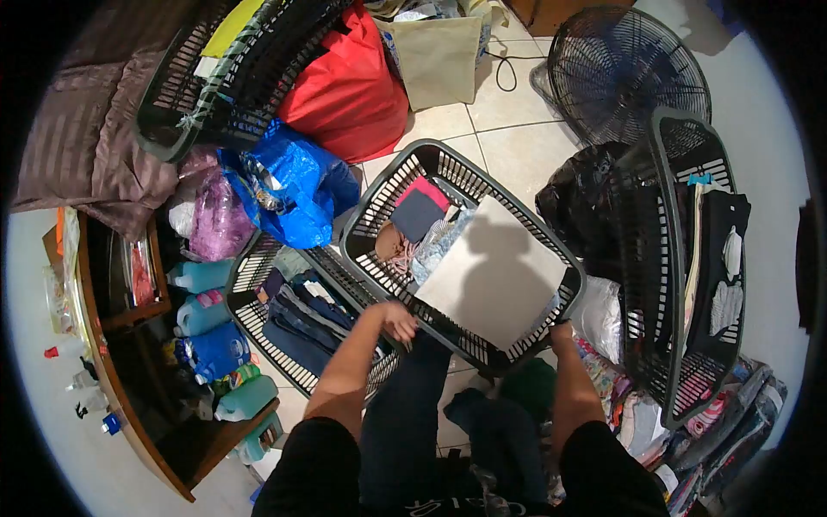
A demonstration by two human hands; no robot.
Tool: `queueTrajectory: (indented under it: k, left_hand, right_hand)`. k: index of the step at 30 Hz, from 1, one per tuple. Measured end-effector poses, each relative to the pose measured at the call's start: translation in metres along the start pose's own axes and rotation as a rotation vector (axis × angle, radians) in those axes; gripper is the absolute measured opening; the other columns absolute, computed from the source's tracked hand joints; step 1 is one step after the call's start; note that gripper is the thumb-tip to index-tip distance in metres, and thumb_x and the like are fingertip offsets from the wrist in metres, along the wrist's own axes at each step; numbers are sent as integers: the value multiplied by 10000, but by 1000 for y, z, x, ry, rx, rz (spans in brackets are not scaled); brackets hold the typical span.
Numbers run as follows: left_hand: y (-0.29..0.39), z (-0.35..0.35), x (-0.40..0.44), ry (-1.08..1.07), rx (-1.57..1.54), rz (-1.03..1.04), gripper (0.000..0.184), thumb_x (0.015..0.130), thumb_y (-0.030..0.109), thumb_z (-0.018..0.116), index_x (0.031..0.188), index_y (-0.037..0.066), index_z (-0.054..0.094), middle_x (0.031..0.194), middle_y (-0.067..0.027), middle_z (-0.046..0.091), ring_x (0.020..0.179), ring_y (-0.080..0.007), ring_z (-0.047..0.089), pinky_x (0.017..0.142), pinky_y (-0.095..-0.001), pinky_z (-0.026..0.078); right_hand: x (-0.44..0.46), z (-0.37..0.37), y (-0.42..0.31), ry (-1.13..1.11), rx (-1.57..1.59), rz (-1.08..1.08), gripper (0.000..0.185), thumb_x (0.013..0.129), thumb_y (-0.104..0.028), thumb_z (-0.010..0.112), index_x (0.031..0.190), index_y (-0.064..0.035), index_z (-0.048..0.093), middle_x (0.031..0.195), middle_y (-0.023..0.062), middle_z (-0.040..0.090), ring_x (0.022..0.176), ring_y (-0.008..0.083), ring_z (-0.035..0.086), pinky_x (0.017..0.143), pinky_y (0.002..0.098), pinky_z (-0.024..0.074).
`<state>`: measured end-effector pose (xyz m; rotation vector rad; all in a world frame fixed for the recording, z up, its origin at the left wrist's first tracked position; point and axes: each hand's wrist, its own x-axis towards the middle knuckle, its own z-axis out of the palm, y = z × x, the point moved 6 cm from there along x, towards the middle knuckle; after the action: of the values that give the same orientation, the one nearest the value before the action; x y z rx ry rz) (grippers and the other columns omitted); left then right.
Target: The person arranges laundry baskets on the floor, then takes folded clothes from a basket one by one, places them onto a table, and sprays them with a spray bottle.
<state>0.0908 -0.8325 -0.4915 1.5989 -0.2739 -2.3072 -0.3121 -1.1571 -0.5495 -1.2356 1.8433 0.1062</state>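
Observation:
A dark plastic laundry basket (pixel 431 155) stands tilted in front of me. Inside it lie a large white flat sheet or board (pixel 491 271), a folded grey cloth (pixel 418 215), a pink cloth (pixel 424 191) and some patterned fabric. My right hand (pixel 561 331) is closed on the basket's near right corner, its fingers partly hidden. By the near left rim is my left hand (pixel 399 322), fingers loosely apart and holding nothing; whether it touches the rim I cannot tell. Just left, a second laundry basket (pixel 245 293) holds folded dark jeans (pixel 301 323), partly beneath the first.
At right, another basket (pixel 659 258) with clothes stands near a fan (pixel 633 77) and a black bag (pixel 586 198). A blue bag (pixel 301 185), red bag (pixel 349 95) and upper basket (pixel 164 129) crowd the far left. Bottles (pixel 245 399) line a wooden shelf (pixel 207 448).

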Motion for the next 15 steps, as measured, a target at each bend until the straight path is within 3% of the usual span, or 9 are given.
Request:
queueTrajectory:
  k: [1,3,4,5,6,9,11,14,15]
  left_hand:
    - [2,-32,5,31,27,23,203,793,127,530,956,26,598,800,-86,650,685,-197,632,561,-355,484]
    - [95,-98,-78,1184,525,240,227,805,192,555,920,6,614,806,-195,637,733,-383,603,681,-428,492]
    - [113,-124,-100,1404,392,353,321,788,174,577,1071,28,536,924,-216,613,862,-406,576,766,-456,463]
    - [131,-142,-111,1407,491,430,465,771,162,610,1184,51,428,1119,-220,534,1028,-388,512,852,-449,428]
    - [138,-157,-111,1455,598,278,535,757,153,621,1238,75,399,1258,-205,444,1147,-370,436,922,-440,397]
    - [131,-201,-85,1328,418,214,717,712,224,688,1324,102,334,1304,-196,407,1203,-341,406,998,-442,349]
    - [128,-221,-74,1325,374,236,669,688,209,714,1264,108,391,1203,-177,492,1095,-315,495,924,-424,404]
    - [111,-244,-60,1105,-6,342,549,658,146,730,1133,103,457,984,-123,582,873,-256,570,766,-376,454]
    - [107,-246,-58,990,-179,384,502,650,118,731,1083,100,477,900,-100,606,790,-233,586,706,-356,465]
  right_hand:
    - [12,4,10,-26,-8,24,232,701,39,555,925,-18,531,725,114,565,619,219,569,514,358,451]
    - [-17,-2,-11,-133,117,129,178,687,-20,602,857,-46,559,680,93,582,611,244,586,536,378,459]
    - [-20,-1,-13,-154,152,146,171,681,-16,607,843,-49,559,683,96,581,622,245,587,539,381,462]
    - [-23,0,-12,-171,185,163,166,676,-13,611,828,-53,558,686,99,580,633,246,588,542,384,466]
    - [-21,-1,-10,-182,200,172,161,670,-10,616,813,-56,557,689,102,578,644,247,589,545,386,469]
    - [-16,-3,-2,-202,181,168,152,654,0,630,769,-65,554,699,111,574,677,250,592,554,395,479]
    - [-13,-7,3,-234,50,101,151,643,6,640,739,-72,552,705,117,571,699,252,594,561,400,486]
    - [-43,11,-24,-469,-1128,-1136,158,627,16,654,695,-81,549,715,126,566,732,255,597,570,409,496]
    - [-36,4,-34,-314,-611,-708,167,617,27,646,701,-85,554,722,121,573,741,251,602,571,411,497]
